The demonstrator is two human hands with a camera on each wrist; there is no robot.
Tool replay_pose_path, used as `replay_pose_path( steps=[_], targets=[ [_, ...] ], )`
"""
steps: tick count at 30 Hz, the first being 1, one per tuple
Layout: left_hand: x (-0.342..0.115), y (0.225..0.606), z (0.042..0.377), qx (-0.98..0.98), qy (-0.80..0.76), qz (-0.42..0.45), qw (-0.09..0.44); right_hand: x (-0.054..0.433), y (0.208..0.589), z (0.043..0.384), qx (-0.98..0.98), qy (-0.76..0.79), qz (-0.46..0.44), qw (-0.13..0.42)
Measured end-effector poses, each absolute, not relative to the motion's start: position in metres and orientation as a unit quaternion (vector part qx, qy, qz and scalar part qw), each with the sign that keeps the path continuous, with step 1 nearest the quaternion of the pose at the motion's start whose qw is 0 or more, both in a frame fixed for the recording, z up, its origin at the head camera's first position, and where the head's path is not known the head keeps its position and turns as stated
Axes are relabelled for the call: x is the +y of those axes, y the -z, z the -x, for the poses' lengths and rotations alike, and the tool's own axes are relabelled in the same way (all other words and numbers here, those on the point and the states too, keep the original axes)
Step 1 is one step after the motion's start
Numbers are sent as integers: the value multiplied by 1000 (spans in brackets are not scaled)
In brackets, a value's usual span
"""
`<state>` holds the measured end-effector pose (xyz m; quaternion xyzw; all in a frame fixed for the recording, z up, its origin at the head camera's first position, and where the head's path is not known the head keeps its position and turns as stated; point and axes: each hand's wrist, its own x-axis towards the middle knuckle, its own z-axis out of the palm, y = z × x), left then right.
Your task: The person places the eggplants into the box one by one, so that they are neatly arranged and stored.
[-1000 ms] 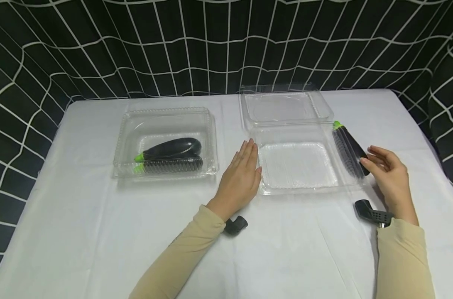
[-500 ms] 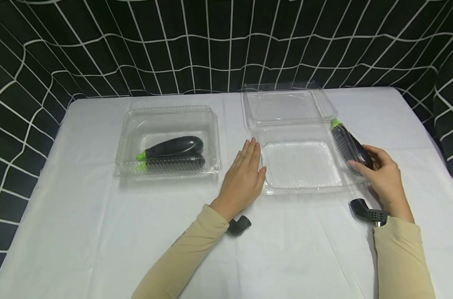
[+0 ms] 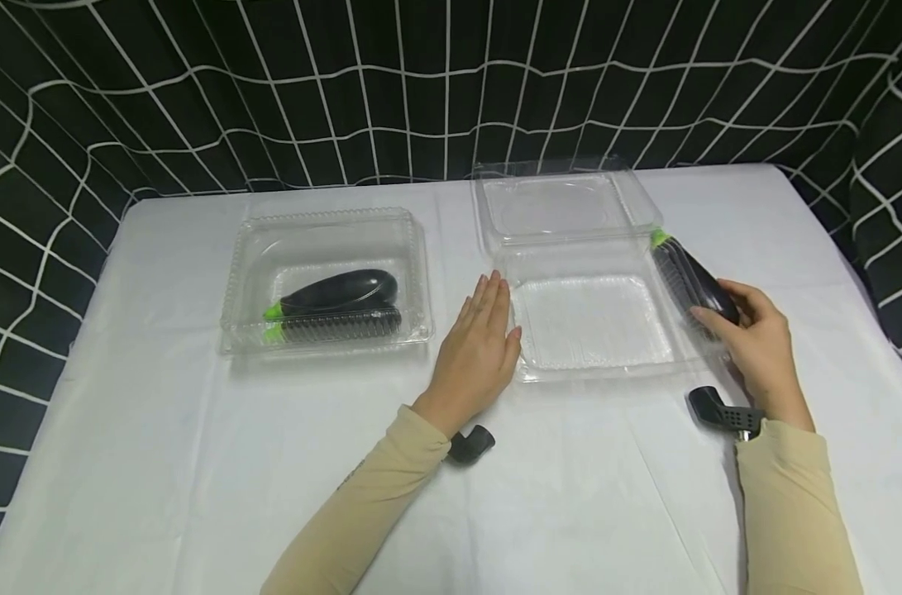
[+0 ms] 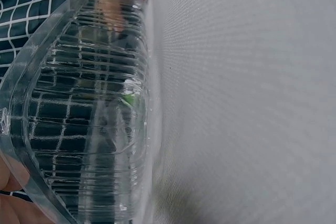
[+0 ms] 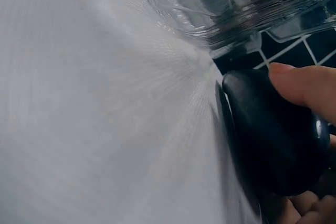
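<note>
On the right, my right hand grips a dark toy eggplant by its thick end, thumb on one side and fingers on the other. Its green stem end points away, beside the right wall of an open clear plastic clamshell box. The right wrist view shows the eggplant's rounded dark end close to the white cloth, with the thumb on it. My left hand rests with straight fingers along the box's left side. In the left wrist view the ribbed clear wall fills the left half.
To the left stands a closed clear box with two dark eggplants inside. The open box's lid lies folded back behind its base. A dark curtain with white netting borders the white-covered table.
My right hand has moved left and closed around the eggplant's thick end, which it was only touching before. My left hand stays at the open box's left side.
</note>
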<state>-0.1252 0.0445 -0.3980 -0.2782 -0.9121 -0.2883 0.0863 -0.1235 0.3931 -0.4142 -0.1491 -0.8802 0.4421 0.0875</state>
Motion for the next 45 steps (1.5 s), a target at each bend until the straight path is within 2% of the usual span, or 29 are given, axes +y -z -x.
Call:
replay_pose_path(
  steps=[12, 19, 26, 45],
  targets=[
    [41, 401, 126, -910, 308, 264, 91, 389, 416, 128, -785, -580, 177, 125],
    [39, 400, 126, -911, 307, 259, 91, 386, 414, 129, -700, -679, 159, 157],
    [37, 400, 126, -911, 315, 253, 81, 387, 407, 127, -662, -715, 162, 155],
    [43, 399, 126, -909, 314, 261, 78, 386, 377, 120, -607, -762, 96, 204]
  ],
)
